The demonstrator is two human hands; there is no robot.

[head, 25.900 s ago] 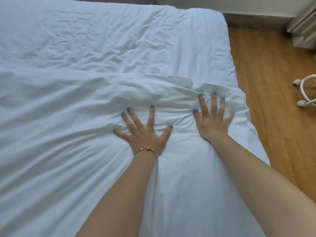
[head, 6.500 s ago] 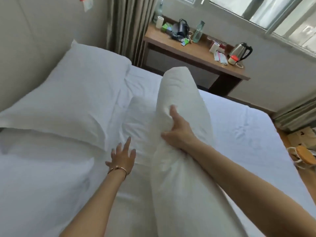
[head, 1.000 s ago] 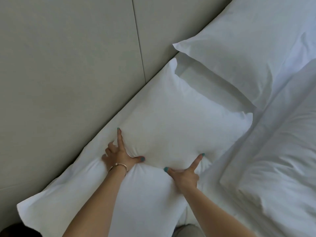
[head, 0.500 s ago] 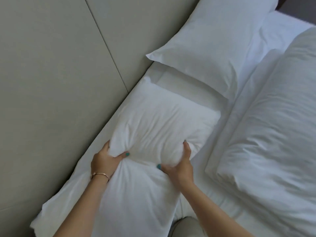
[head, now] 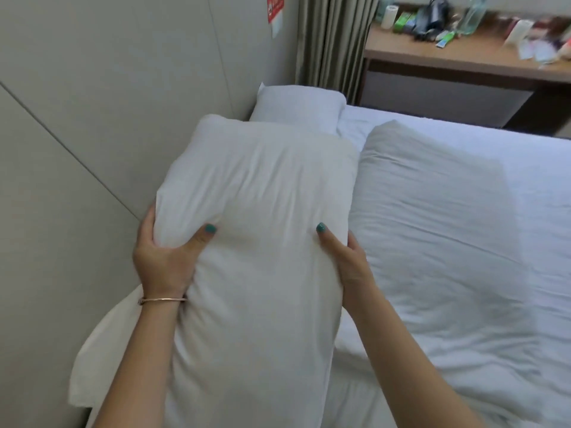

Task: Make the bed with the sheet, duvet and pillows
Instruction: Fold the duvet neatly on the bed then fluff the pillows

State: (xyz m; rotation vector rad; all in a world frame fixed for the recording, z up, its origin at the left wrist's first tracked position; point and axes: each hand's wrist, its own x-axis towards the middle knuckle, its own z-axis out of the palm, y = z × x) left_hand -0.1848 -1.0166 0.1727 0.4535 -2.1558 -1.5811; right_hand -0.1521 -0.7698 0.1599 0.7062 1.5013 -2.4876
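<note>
- Gripping, head view: near pillow held raised over the bed's head end, beside the headboard wall, far pillow behind, duvet alongside.
- Risk: loose case end, hanging low, could bunch underneath when the pillow is set down.
- Left hand: fingers curled round the pillow's left edge, thumb on top.
- Right hand: fingers clasping the right edge.

White-sheeted bed with a rumpled duvet and far pillow against the headboard wall
</note>
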